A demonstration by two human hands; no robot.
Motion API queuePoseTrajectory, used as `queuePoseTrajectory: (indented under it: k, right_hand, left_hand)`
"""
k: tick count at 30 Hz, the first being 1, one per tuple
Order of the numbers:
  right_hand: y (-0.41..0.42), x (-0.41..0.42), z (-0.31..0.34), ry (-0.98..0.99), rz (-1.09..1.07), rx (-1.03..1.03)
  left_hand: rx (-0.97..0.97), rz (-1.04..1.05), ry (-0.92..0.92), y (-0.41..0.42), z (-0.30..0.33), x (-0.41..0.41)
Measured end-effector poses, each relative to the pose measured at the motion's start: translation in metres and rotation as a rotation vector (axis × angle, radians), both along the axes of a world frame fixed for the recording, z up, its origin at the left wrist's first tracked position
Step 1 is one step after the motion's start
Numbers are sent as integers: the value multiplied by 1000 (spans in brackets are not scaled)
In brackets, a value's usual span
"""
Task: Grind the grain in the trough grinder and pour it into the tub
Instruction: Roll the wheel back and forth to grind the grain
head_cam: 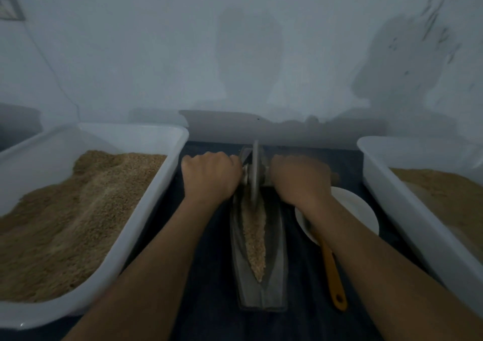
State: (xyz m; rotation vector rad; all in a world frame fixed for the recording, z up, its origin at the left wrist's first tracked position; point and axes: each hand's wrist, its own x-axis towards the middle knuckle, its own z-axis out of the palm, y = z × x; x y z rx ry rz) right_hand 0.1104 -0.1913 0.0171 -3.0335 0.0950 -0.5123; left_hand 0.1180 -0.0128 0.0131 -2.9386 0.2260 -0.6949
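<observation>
both forearms reach forward from the bottom edge and meet at the far end of the trough grinder (pixel 261 283), which lies lengthwise on a dark cloth (pixel 209 314). the left hand (pixel 210 177) is fisted, knuckles up, curled round the axle handle on the left side of the upright grinding wheel (pixel 254 173). the right hand (pixel 300 178) is fisted the same way on the handle to the wheel's right, with the wrist bent slightly down. the wheel stands on edge in the groove between the two fists. a strip of grain (pixel 254 236) fills the groove nearer the camera. a large white tub (pixel 156 199) heaped with grain sits just left of the grinder, a second tub (pixel 386 189) to the right. under the right forearm lie a white bowl (pixel 358 207) and an orange-handled tool (pixel 333 278).
</observation>
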Motion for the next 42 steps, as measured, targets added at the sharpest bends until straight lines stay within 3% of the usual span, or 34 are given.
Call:
queuePoseTrajectory:
  k: [8, 11, 14, 16, 21, 27, 32, 38, 42]
  right_hand:
    - [-3, -106, -12, -182, 179, 36]
    - [-5, -103, -9, -191, 161, 10]
    - [-2, -66, -1, -31, 121, 14]
    - [-3, -24, 0, 30, 85, -11]
    - [-5, 28, 10, 143, 26, 36]
    - [3, -44, 1, -54, 111, -26]
    - [3, -101, -3, -87, 125, -38]
    - [4, -63, -1, -30, 65, -12]
    - [-3, 2, 4, 73, 37, 43]
  left_hand:
    - [-329, -198, -158, 29, -24, -102]
    - [-277, -190, -142, 23, -19, -91]
    - [-16, -105, -101, 13, -12, -55]
    - [44, -61, -35, 7, -8, -25]
    - [25, -8, 17, -3, 3, 22]
    - [6, -87, 2, 16, -15, -48]
    - [-249, -147, -2, 26, -18, -94]
    - [78, -82, 22, 16, -13, -46]
    - [88, -9, -1, 3, -6, 6]
